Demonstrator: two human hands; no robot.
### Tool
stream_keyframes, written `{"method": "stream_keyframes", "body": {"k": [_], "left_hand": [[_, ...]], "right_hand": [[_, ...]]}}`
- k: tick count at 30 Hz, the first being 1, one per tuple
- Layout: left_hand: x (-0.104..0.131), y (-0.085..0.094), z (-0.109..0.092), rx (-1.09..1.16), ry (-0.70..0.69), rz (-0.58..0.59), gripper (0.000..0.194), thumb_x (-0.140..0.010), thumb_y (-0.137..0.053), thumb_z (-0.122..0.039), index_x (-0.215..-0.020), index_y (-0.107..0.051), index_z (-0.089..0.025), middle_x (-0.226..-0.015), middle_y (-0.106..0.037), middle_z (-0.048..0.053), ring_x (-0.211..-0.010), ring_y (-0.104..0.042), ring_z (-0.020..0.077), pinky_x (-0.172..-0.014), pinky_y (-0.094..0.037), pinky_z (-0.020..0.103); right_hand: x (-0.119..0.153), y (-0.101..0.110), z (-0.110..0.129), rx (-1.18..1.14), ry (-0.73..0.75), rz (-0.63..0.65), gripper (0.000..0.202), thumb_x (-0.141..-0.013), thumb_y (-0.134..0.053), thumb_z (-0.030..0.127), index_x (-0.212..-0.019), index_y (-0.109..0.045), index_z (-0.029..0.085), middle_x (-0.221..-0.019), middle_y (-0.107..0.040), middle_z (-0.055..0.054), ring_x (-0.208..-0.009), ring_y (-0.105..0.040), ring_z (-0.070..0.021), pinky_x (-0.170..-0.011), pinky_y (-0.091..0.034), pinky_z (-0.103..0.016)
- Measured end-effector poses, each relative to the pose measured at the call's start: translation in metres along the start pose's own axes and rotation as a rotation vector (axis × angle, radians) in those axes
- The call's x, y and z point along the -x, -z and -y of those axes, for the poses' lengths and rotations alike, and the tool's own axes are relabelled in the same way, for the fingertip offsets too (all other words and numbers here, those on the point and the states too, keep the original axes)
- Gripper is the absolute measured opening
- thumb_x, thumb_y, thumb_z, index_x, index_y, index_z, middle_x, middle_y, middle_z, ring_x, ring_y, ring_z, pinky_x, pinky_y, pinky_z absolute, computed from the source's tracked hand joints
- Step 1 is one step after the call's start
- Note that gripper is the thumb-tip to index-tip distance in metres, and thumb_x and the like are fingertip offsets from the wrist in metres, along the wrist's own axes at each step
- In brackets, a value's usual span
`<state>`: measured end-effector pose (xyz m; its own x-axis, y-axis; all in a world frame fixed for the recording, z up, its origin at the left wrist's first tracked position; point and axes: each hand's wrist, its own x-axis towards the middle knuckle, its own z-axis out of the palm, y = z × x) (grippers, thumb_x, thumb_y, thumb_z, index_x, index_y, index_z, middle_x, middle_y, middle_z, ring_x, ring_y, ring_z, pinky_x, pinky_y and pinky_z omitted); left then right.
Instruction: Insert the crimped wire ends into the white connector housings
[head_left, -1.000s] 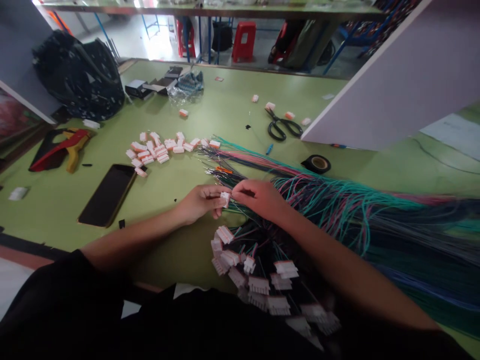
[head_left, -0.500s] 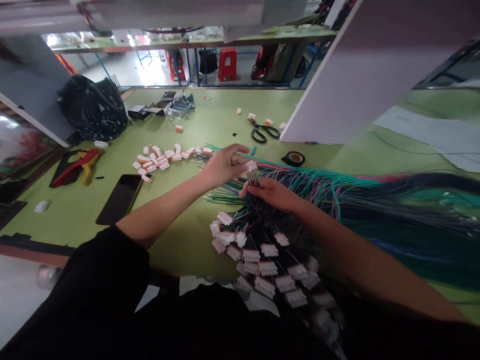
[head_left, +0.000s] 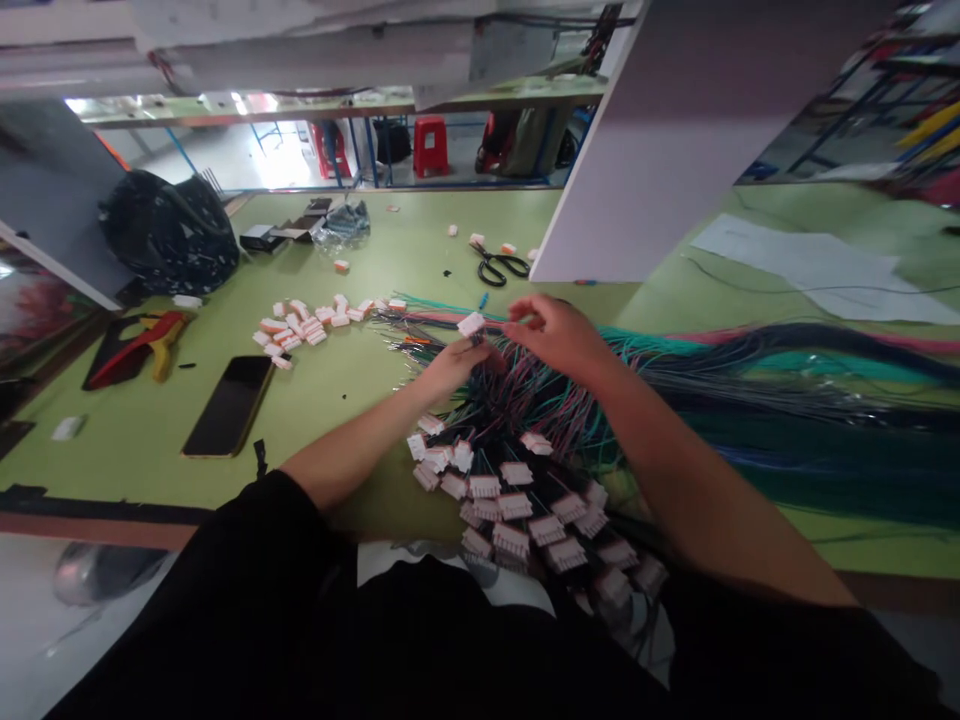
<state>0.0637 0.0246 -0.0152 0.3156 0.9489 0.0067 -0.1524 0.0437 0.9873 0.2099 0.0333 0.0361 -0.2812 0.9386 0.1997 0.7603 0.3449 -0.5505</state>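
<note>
My left hand is closed around the wires just below a white connector housing, which sticks up above the fingers. To the right of it, my right hand hovers over the wire bundle with its fingers loosely bent and apart; nothing shows between them. Below both hands fans out a cluster of white connectors on dark wires, hanging toward my lap. Loose wire ends lie left of the hands. A pile of loose white-and-orange housings lies farther left.
A phone and a red-and-yellow tool lie at left. Black scissors rest near a white upright panel. Behind are a dark bag, a small box and paper sheets at right.
My right hand has let go of the wires under the connector and moved right and up. My left hand has shifted from the connector to the wires below it. The view has turned slightly right.
</note>
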Motion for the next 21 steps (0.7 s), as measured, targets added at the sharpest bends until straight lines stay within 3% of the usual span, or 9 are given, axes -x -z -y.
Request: {"method": "stream_keyframes", "body": {"k": [3, 7, 11, 15, 21], "left_hand": [[0.001, -0.002, -0.004, -0.076, -0.017, 0.108, 0.031, -0.076, -0.045, -0.005, -0.049, -0.056, -0.013, -0.052, -0.057, 0.002, -0.057, -0.052, 0.0122, -0.07, -0.041, 0.027], [0.005, -0.001, -0.007, -0.015, 0.013, 0.132, 0.022, -0.073, -0.046, -0.004, -0.056, -0.055, -0.014, -0.049, -0.053, -0.001, -0.052, -0.048, 0.0112, -0.061, -0.038, 0.026], [0.009, -0.004, 0.004, 0.024, -0.021, 0.032, 0.006, -0.077, -0.055, -0.015, -0.072, -0.053, -0.015, -0.048, -0.045, -0.006, -0.046, -0.04, 0.0077, -0.05, -0.031, 0.023], [0.009, -0.009, 0.019, 0.027, -0.026, -0.096, 0.014, -0.077, -0.059, -0.018, -0.082, -0.046, -0.018, -0.045, -0.045, -0.01, -0.041, -0.04, 0.0065, -0.047, -0.028, 0.021], [0.01, -0.009, 0.029, 0.181, -0.039, -0.149, 0.015, -0.073, -0.061, -0.015, -0.076, -0.047, -0.017, -0.051, -0.056, -0.007, -0.043, -0.048, 0.0068, -0.051, -0.035, 0.021]], "right_hand": [[-0.003, -0.004, 0.015, -0.053, 0.071, 0.004, 0.032, -0.073, -0.062, 0.026, -0.104, -0.063, 0.017, -0.098, -0.067, -0.008, -0.077, -0.059, -0.0158, -0.07, -0.044, -0.028], [-0.006, -0.015, 0.018, -0.257, -0.059, 0.025, 0.011, -0.073, -0.061, 0.025, -0.08, -0.064, 0.016, -0.064, -0.061, 0.0, -0.056, -0.053, -0.0108, -0.055, -0.041, -0.024], [-0.008, -0.02, 0.006, -0.614, -0.29, -0.01, 0.012, -0.071, -0.065, 0.027, -0.071, -0.058, 0.017, -0.053, -0.052, 0.005, -0.039, -0.045, -0.0061, -0.04, -0.035, -0.02], [-0.009, -0.026, -0.002, -0.649, -0.305, -0.1, 0.019, -0.07, -0.067, 0.031, -0.067, -0.055, 0.016, -0.051, -0.051, 0.006, -0.035, -0.044, -0.0038, -0.036, -0.033, -0.018], [-0.011, -0.032, -0.008, -0.758, -0.41, -0.166, 0.02, -0.07, -0.067, 0.027, -0.065, -0.052, 0.016, -0.054, -0.051, 0.007, -0.033, -0.042, -0.0018, -0.033, -0.033, -0.016]]}}
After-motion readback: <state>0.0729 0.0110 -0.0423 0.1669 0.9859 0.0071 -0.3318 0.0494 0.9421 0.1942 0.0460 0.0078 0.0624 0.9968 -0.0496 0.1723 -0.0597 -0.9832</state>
